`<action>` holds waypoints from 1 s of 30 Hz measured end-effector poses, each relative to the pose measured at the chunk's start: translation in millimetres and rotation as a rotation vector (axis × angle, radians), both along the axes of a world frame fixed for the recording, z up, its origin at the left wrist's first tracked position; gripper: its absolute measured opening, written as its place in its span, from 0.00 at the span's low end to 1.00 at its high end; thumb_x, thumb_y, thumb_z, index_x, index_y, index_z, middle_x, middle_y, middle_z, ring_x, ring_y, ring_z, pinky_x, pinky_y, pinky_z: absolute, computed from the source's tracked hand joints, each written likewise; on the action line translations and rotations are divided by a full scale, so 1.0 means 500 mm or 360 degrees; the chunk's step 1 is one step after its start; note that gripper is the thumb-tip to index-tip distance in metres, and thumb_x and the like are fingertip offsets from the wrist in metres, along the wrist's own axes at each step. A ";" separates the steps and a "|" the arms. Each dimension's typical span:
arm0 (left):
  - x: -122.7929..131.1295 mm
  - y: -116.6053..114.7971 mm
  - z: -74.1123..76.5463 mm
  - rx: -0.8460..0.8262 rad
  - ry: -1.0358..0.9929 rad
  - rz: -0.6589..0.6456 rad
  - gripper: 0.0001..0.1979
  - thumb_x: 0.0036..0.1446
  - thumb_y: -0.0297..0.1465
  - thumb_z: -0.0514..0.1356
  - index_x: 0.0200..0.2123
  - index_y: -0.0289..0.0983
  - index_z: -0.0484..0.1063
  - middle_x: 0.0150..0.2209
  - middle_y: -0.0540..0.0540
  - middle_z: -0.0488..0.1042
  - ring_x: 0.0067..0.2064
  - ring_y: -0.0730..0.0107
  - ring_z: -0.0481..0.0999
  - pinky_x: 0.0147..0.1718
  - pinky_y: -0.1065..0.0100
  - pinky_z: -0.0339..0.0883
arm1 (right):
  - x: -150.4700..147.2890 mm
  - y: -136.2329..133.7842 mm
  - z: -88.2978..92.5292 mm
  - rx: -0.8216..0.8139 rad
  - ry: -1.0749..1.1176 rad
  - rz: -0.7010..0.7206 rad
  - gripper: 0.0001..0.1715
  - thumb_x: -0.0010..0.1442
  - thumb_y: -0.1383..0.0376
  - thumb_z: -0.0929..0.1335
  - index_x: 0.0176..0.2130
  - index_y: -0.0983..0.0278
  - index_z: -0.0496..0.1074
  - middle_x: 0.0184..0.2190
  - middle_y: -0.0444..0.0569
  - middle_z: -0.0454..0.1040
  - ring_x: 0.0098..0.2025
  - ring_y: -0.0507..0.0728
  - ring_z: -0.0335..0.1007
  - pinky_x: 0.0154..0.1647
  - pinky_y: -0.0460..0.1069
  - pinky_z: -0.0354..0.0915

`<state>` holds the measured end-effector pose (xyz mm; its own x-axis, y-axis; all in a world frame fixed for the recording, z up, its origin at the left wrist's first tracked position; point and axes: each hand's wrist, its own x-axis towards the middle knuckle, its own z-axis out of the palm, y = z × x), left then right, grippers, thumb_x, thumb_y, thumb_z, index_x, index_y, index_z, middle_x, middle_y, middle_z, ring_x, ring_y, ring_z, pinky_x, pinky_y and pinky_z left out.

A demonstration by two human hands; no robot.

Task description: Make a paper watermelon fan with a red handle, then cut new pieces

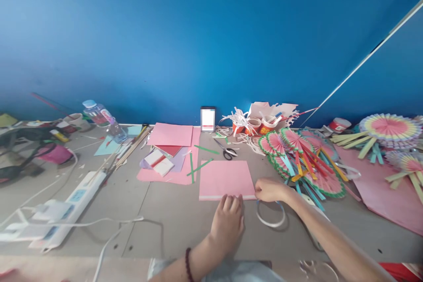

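A pink sheet of paper [226,178] lies on the table in front of me, with a white strip of tape [211,197] along its near edge. My left hand [227,224] is closed, its bent fingertips pressing on that near edge. At the sheet's lower right corner, my right hand [269,189] is closed in a pinch at the tape's end; the fingertips are partly hidden. A thin white tape roll [271,224] sits just below the right hand. Black-handled scissors [228,153] lie beyond the sheet.
Green paper strips [191,167] and stacked pink paper [172,134] lie to the left. Pleated paper fans [297,141] crowd the right side, near red cups [253,125]. A power strip [72,207] with cables, a tilted bottle [104,119] and wooden sticks [132,147] are further left.
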<state>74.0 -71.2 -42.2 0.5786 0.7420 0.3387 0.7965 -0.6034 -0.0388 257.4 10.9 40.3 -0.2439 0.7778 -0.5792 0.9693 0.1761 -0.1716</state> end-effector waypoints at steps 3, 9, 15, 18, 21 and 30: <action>0.000 0.001 0.000 -0.0009 -0.0012 -0.0003 0.24 0.56 0.35 0.56 0.55 0.31 0.66 0.46 0.42 0.72 0.49 0.61 0.65 0.51 0.60 0.59 | 0.001 0.002 -0.002 0.0012 -0.0035 0.0034 0.12 0.47 0.66 0.63 0.22 0.64 0.76 0.20 0.49 0.73 0.24 0.53 0.65 0.23 0.46 0.50; 0.002 -0.001 -0.013 -0.0059 0.0013 -0.0009 0.25 0.56 0.35 0.56 0.56 0.32 0.64 0.48 0.42 0.71 0.50 0.61 0.64 0.52 0.59 0.58 | 0.008 0.000 -0.006 0.0009 0.0048 0.0039 0.11 0.46 0.66 0.64 0.22 0.65 0.76 0.18 0.47 0.70 0.21 0.51 0.61 0.22 0.45 0.48; 0.000 0.001 -0.001 -0.0073 0.0039 -0.0019 0.25 0.56 0.35 0.56 0.56 0.31 0.64 0.47 0.41 0.71 0.50 0.60 0.64 0.51 0.59 0.58 | 0.010 0.011 -0.013 -0.0102 0.0070 0.0036 0.11 0.45 0.67 0.64 0.21 0.66 0.76 0.16 0.46 0.68 0.21 0.51 0.61 0.22 0.45 0.51; -0.002 0.003 0.001 -0.0086 0.0055 -0.0033 0.25 0.56 0.36 0.56 0.55 0.32 0.65 0.47 0.41 0.71 0.49 0.61 0.64 0.51 0.60 0.58 | 0.012 0.020 -0.012 -0.0201 0.0074 0.0028 0.11 0.45 0.67 0.64 0.21 0.66 0.76 0.15 0.45 0.67 0.20 0.51 0.60 0.23 0.44 0.52; -0.001 0.003 0.000 -0.0099 0.0041 -0.0028 0.26 0.56 0.36 0.57 0.56 0.31 0.64 0.47 0.41 0.70 0.49 0.61 0.64 0.51 0.60 0.58 | 0.012 0.028 -0.007 -0.0258 0.0059 0.0028 0.11 0.46 0.66 0.65 0.22 0.66 0.77 0.15 0.45 0.67 0.19 0.51 0.60 0.22 0.45 0.53; -0.007 0.016 0.020 -0.0245 -0.0016 -0.0061 0.27 0.55 0.33 0.58 0.57 0.32 0.61 0.45 0.42 0.71 0.45 0.62 0.67 0.46 0.61 0.62 | 0.048 0.018 -0.026 -0.0225 0.0321 0.0052 0.13 0.49 0.65 0.63 0.24 0.66 0.76 0.16 0.42 0.66 0.20 0.49 0.58 0.22 0.43 0.51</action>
<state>70.4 -63.2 -32.2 0.6046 0.7630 0.2287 0.7726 -0.6316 0.0645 281.6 19.9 27.2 -0.3893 0.6825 -0.6186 0.9071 0.1673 -0.3862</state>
